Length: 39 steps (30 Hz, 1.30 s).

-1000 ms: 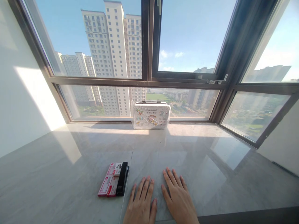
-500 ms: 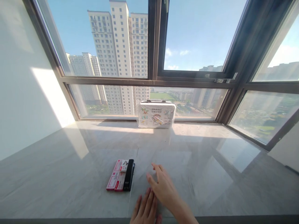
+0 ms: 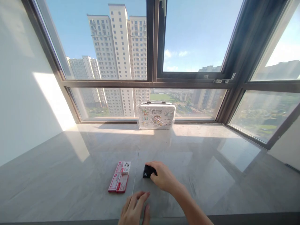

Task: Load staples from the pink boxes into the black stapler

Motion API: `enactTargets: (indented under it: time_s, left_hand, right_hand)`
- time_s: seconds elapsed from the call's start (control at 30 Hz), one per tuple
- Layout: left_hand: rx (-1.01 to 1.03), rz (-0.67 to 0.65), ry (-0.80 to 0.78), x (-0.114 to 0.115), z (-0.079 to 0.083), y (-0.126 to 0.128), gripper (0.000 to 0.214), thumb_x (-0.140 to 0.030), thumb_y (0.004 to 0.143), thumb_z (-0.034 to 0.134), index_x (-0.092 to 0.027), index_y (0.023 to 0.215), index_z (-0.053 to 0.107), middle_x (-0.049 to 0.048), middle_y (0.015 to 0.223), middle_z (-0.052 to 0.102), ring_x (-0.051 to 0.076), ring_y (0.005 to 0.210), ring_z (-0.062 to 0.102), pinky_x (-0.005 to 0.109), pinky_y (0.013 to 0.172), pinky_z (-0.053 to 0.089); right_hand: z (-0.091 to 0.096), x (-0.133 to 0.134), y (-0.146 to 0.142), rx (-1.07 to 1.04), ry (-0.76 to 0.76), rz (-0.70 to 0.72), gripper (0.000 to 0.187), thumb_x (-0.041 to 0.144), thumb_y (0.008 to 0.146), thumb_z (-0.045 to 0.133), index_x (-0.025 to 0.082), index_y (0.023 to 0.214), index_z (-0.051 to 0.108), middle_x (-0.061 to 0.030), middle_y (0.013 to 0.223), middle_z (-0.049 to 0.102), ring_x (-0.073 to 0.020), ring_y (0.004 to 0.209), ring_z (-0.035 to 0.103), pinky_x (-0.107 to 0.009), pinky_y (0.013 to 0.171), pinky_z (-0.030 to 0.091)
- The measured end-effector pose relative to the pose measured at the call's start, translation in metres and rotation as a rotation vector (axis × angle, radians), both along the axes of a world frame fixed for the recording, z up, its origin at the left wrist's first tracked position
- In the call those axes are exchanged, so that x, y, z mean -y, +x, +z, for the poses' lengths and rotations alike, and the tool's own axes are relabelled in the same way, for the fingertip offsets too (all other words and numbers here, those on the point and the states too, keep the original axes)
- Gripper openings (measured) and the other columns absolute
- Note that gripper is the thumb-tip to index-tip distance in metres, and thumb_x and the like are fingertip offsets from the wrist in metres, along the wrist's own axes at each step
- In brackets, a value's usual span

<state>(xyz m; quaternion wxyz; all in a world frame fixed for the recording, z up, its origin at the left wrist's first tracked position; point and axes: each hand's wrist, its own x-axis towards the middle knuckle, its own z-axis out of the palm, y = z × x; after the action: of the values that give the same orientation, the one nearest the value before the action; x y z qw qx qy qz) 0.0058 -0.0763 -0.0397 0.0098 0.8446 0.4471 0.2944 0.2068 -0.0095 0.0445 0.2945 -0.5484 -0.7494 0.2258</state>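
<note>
My right hand [image 3: 162,176] is closed around a black stapler [image 3: 148,171], with its near end showing at the left of my fingers and the rest hidden under the hand. It sits at or just above the sill, right of a thin joint line. Lower down, my left hand [image 3: 135,207] hovers near the front edge with nothing in it, thumb and fingers apart. To its upper left lie several small red and white boxes [image 3: 119,178] laid together in a flat block. The upper right box bears a picture of a stapler.
A grey marble sill [image 3: 70,175] stretches up to the window. Against the glass stands a white case [image 3: 157,117] with a handle, wrapped in clear plastic and printed with cartoons. Dark window frames [image 3: 150,83] and a white wall [image 3: 28,93] border the sill.
The black stapler has left its place beside the boxes and is now in my right hand, to the right. My left hand has moved left and apart from the right one.
</note>
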Motion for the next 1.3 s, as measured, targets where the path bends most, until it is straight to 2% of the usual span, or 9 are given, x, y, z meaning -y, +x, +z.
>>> enactTargets:
  time_s: [0.17,0.33,0.5,0.63,0.73,0.93,1.03,1.13,1.3]
  left_hand:
    - [-0.157,-0.065,-0.019,-0.028,0.010,0.031,0.057,-0.032,0.093,0.055,-0.033,0.149,0.045,0.0053,0.155,0.044,0.031,0.140,0.045,0.049,0.109,0.045]
    - [-0.174,-0.060,-0.099,-0.034,0.012,0.047,0.059,-0.035,0.095,0.052,-0.031,0.153,0.038,0.0055,0.158,0.040,0.029,0.143,0.040,0.049,0.114,0.038]
    - [-0.151,0.058,-0.070,-0.040,0.006,0.039,0.059,-0.042,0.097,0.048,-0.028,0.154,0.036,0.0070,0.162,0.033,0.029,0.145,0.037,0.048,0.114,0.038]
    - [-0.158,0.080,-0.028,-0.042,0.000,0.041,0.059,-0.046,0.098,0.047,-0.026,0.152,0.037,0.0097,0.162,0.032,0.030,0.144,0.038,0.050,0.113,0.037]
    - [-0.108,0.093,0.046,-0.041,0.002,0.042,0.057,-0.044,0.096,0.049,-0.021,0.147,0.041,0.0121,0.161,0.034,0.030,0.145,0.036,0.050,0.114,0.037]
    - [0.020,0.409,0.245,-0.035,0.005,0.005,0.059,-0.031,0.093,0.050,-0.017,0.149,0.037,0.0167,0.161,0.029,0.036,0.149,0.023,0.062,0.116,0.025]
    - [-0.020,0.479,0.257,-0.027,-0.005,-0.020,0.056,-0.031,0.091,0.053,-0.025,0.146,0.046,0.0143,0.159,0.034,0.039,0.145,0.030,0.065,0.113,0.027]
    - [-0.069,0.326,0.205,-0.020,-0.007,-0.026,0.046,-0.028,0.091,0.055,-0.038,0.137,0.057,0.0061,0.150,0.048,0.034,0.137,0.043,0.056,0.111,0.035]
    - [-0.072,-0.124,-0.079,-0.023,0.025,0.003,0.043,-0.026,0.093,0.059,-0.040,0.133,0.058,-0.0015,0.120,0.069,0.021,0.112,0.062,0.041,0.112,0.040]
  right_hand:
    - [-0.010,0.027,0.018,-0.043,0.056,-0.213,0.038,0.029,0.082,0.064,0.030,0.120,0.069,-0.0036,0.119,0.070,-0.0262,0.117,0.060,-0.049,0.120,0.014]
    - [-0.012,0.018,-0.006,-0.137,0.175,-0.442,0.020,0.032,0.078,0.067,0.026,0.097,0.074,-0.0044,0.099,0.073,-0.0258,0.098,0.065,-0.047,0.114,0.028]
    - [-0.012,-0.003,0.010,-0.898,0.085,-0.517,0.031,0.044,0.081,0.063,0.020,0.100,0.069,-0.0060,0.100,0.075,-0.0257,0.099,0.067,-0.033,0.083,0.051]
    - [-0.032,0.004,0.043,-1.618,-0.049,-0.546,0.036,0.049,0.082,0.058,0.021,0.104,0.064,-0.0074,0.117,0.072,-0.0275,0.122,0.060,-0.038,0.086,0.056]
    - [-0.047,0.024,0.060,-1.796,-0.179,-0.476,0.035,0.049,0.082,0.059,0.021,0.103,0.065,-0.0070,0.118,0.071,-0.0262,0.124,0.060,-0.042,0.095,0.055]
    - [-0.064,0.073,0.075,-1.590,-0.227,-0.571,0.052,0.051,0.076,0.074,0.024,0.119,0.059,-0.0050,0.124,0.069,-0.0225,0.122,0.062,-0.034,0.098,0.054]
    - [-0.065,0.086,0.071,-1.211,-0.379,-0.505,0.059,0.057,0.074,0.075,0.020,0.119,0.060,-0.0054,0.103,0.074,-0.0210,0.089,0.073,-0.030,0.075,0.059]
    - [-0.056,0.086,0.053,-0.746,-0.459,-0.378,0.056,0.064,0.081,0.063,0.020,0.115,0.063,-0.0007,0.079,0.072,-0.0140,0.053,0.063,-0.023,0.049,0.048]
    - [-0.040,0.066,0.022,-0.358,-0.397,-0.246,0.045,0.061,0.091,0.050,0.020,0.089,0.068,0.0004,0.059,0.065,-0.0139,0.051,0.057,-0.022,0.048,0.037]
